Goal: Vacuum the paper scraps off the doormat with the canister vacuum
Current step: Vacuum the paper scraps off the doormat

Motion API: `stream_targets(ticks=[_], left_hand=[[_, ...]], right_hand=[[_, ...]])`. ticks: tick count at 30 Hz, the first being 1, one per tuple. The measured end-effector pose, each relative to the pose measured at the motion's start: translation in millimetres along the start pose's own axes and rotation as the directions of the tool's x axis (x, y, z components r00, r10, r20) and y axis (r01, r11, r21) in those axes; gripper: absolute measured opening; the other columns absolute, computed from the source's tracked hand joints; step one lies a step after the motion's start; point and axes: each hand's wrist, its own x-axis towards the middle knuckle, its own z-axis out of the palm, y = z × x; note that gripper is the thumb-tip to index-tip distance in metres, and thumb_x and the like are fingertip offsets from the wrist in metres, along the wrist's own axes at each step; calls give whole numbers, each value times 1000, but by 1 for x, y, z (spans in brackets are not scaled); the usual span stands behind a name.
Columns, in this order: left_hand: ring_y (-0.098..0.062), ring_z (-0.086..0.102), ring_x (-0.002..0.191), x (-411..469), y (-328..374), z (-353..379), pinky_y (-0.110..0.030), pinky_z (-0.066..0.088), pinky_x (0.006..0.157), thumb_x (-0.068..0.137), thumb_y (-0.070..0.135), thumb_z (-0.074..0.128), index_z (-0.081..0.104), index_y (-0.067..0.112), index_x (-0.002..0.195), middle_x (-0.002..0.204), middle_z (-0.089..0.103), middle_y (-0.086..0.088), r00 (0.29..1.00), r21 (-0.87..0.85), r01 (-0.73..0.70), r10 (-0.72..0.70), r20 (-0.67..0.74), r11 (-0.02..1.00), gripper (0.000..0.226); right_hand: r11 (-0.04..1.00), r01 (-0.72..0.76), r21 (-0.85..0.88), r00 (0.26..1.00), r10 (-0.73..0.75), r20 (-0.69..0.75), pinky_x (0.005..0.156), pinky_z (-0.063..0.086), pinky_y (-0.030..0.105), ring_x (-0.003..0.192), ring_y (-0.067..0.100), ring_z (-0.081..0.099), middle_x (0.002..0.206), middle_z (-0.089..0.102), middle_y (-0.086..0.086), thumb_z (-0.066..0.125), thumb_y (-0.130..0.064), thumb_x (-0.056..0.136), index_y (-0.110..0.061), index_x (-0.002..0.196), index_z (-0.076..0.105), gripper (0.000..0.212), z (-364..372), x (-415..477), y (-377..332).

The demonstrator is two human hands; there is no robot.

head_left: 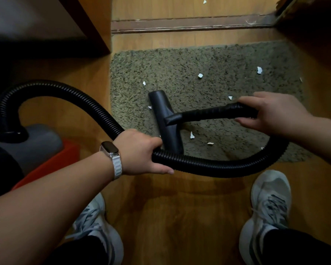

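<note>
A grey-green shaggy doormat [218, 60] lies on the wooden floor with several white paper scraps [200, 75] scattered over it. The black floor nozzle [163, 119] rests on the mat's left half, its short wand pointing right. My right hand [271, 111] grips the wand end where the hose joins. The black ribbed hose [218, 166] loops below the mat's near edge; my left hand [139, 152], with a white-strapped watch on the wrist, grips it near the nozzle. The hose arcs left to the grey canister vacuum [36, 144].
A dark wooden cabinet [96, 25] stands at the back left. A door threshold [189, 25] runs beyond the mat, with one scrap [204, 1] past it. My two grey sneakers [269, 203] stand on the floor in front. An orange-red object [52, 165] sits by the canister.
</note>
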Motion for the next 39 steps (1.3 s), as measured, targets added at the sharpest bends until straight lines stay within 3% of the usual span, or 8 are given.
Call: stream_targets(ticks=[3,7,13,17,26,30,34,39], left_hand=[[-17,58,54,1,1,1,-33,52,63,63,98,17,50,28,77,60,55,10,1000,-19,-10,10,14,1000,78],[-18,60,55,-4,-1,4,-31,49,59,64,99,18,51,27,73,59,56,9,999,11,-36,36,14,999,80],[-17,59,53,-12,-6,11,-28,43,56,66,99,17,54,27,72,58,53,10,996,22,-64,62,71,998,81],[-16,58,53,-9,-1,4,-26,33,53,63,99,12,55,27,75,56,41,14,998,37,-31,29,48,999,85],[-14,58,58,1,-1,-3,-28,35,53,59,100,12,55,27,78,61,56,10,999,26,51,-51,18,998,87],[-15,59,61,-4,-4,-1,-28,42,58,60,99,11,55,27,79,64,57,10,999,49,15,-17,50,999,87],[-15,61,66,-11,-7,0,-28,36,59,58,99,8,55,29,84,64,51,11,990,98,-13,-1,143,995,88],[-16,62,66,-18,-14,1,-31,50,67,58,99,7,52,29,83,60,40,13,983,79,-1,-13,184,997,87]], right_hand=[[1000,-31,4,1000,31,5,51,43,30,69,33,65,82,65,4,69,-45,75,-19,114,70,47,0,-9,1],[1000,17,14,1000,-17,-15,51,41,30,67,34,66,83,64,7,73,-42,75,-17,110,69,44,13,-3,-16],[995,77,56,997,-78,5,53,46,32,73,32,67,85,64,5,57,-53,79,-18,108,67,47,25,7,-32],[998,-10,56,1000,10,-6,55,43,32,78,33,66,89,64,4,57,-54,79,-22,114,66,49,18,2,-16],[966,-253,55,967,253,-3,63,45,34,87,31,61,91,64,4,63,-51,84,-26,114,64,39,11,12,11],[971,-220,92,976,218,28,62,39,32,89,30,61,92,63,2,65,-51,85,-25,113,64,38,19,30,-5],[991,-104,80,994,100,52,64,45,33,93,30,62,101,63,2,58,-55,87,-24,120,59,45,26,51,-36],[994,-65,82,997,61,54,65,44,34,95,30,63,102,63,3,57,-57,88,-25,123,58,48,27,58,-51]])
